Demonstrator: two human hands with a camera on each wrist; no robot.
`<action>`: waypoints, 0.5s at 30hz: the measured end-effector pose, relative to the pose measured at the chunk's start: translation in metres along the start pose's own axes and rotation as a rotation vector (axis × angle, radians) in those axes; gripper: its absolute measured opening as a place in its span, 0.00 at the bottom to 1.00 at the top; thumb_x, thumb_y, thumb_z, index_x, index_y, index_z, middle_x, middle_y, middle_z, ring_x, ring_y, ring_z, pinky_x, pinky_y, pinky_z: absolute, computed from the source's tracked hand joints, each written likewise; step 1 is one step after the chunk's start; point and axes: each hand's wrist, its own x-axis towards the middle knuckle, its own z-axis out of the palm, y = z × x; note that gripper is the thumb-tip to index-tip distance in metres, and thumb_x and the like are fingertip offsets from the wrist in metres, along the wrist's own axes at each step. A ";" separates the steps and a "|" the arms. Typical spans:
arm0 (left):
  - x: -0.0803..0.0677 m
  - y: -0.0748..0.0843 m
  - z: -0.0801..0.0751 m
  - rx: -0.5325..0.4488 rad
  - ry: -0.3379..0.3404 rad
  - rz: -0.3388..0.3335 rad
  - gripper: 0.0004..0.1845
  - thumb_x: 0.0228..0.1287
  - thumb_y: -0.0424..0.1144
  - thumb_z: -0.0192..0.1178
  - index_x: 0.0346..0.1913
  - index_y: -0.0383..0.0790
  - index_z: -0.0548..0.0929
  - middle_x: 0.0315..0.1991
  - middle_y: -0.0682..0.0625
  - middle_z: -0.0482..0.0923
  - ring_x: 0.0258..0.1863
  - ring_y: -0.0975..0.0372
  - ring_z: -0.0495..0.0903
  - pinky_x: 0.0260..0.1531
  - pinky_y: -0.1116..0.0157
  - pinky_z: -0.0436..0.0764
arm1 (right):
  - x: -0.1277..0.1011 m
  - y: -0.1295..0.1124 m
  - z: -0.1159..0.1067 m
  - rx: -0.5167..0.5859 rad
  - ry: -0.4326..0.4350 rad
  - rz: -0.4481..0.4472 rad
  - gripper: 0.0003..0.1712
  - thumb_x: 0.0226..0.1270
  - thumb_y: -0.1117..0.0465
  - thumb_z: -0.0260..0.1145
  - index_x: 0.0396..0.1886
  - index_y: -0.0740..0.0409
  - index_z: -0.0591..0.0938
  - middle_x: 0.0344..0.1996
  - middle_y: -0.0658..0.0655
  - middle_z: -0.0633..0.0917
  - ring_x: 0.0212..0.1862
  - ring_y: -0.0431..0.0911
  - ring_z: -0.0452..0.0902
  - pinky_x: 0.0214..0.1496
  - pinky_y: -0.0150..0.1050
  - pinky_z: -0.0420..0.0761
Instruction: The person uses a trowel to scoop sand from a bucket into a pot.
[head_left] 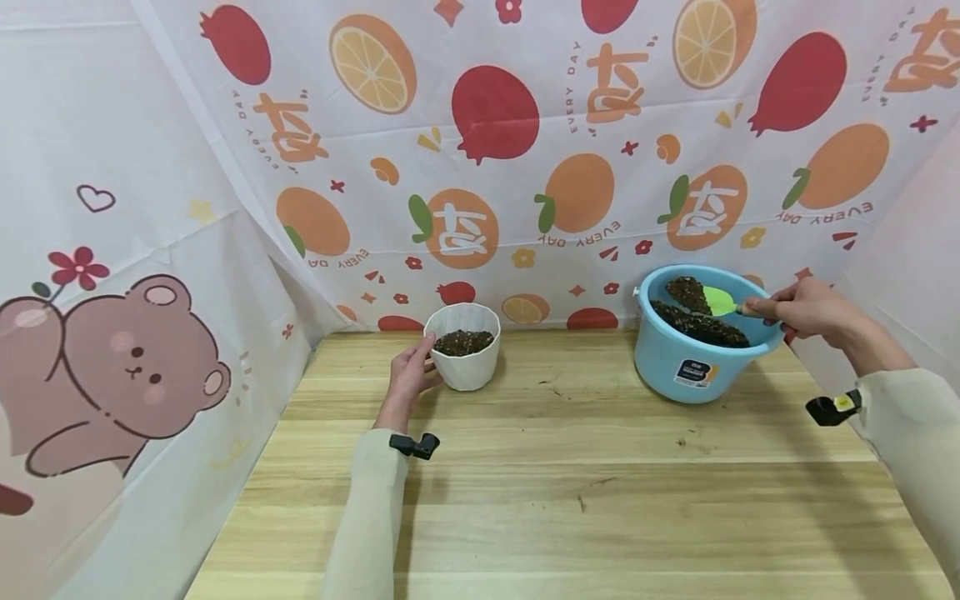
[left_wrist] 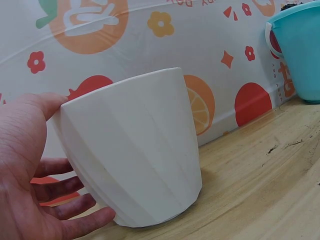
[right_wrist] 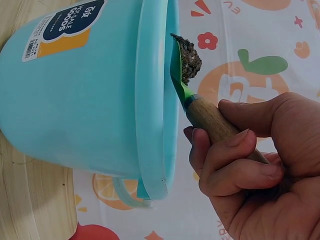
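A white fluted plant pot (head_left: 467, 372) with dark soil (head_left: 463, 342) in it stands upright near the back of the table. My left hand (head_left: 408, 377) is at its left side, the thumb touching the rim and the loosely extended fingers (left_wrist: 82, 224) beside the wall. At the right, my right hand (head_left: 813, 312) grips the wooden handle (right_wrist: 214, 120) of a green garden trowel (head_left: 720, 301). Dark soil is heaped on the blade, held above the soil (head_left: 701, 327) inside a light blue bucket (head_left: 654, 362).
The wooden table (head_left: 555, 500) has a few dark crumbs on it. A fruit-printed cloth (head_left: 510, 208) hangs along the back edge, and a bear-printed cloth (head_left: 135, 358) hangs at the left. A pale bucket handle (left_wrist: 272, 42) hangs on the bucket's side.
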 end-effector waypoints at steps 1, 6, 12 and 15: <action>0.000 0.000 0.000 0.002 0.000 0.001 0.38 0.71 0.64 0.55 0.71 0.38 0.73 0.72 0.41 0.71 0.63 0.48 0.77 0.56 0.55 0.86 | 0.000 0.000 0.000 0.001 0.003 0.000 0.37 0.72 0.34 0.60 0.41 0.67 0.86 0.19 0.49 0.81 0.25 0.46 0.78 0.28 0.38 0.77; 0.000 0.000 0.000 0.009 0.000 0.005 0.38 0.71 0.65 0.55 0.72 0.39 0.72 0.72 0.40 0.71 0.62 0.49 0.78 0.54 0.58 0.87 | 0.000 0.000 0.000 0.027 0.006 0.000 0.35 0.72 0.34 0.60 0.39 0.65 0.87 0.18 0.48 0.80 0.24 0.46 0.76 0.26 0.38 0.77; 0.001 0.000 0.000 0.006 0.005 0.001 0.37 0.72 0.64 0.55 0.71 0.39 0.73 0.71 0.41 0.71 0.61 0.50 0.78 0.56 0.55 0.86 | 0.000 -0.001 0.000 0.033 -0.002 -0.007 0.34 0.73 0.35 0.60 0.36 0.63 0.86 0.18 0.48 0.80 0.24 0.45 0.75 0.27 0.38 0.77; 0.001 -0.001 0.000 0.006 0.005 0.000 0.38 0.72 0.64 0.55 0.71 0.39 0.73 0.72 0.41 0.71 0.62 0.50 0.78 0.58 0.53 0.85 | 0.000 -0.002 0.000 0.025 0.002 -0.009 0.35 0.73 0.34 0.59 0.37 0.64 0.86 0.19 0.49 0.81 0.25 0.45 0.76 0.28 0.38 0.79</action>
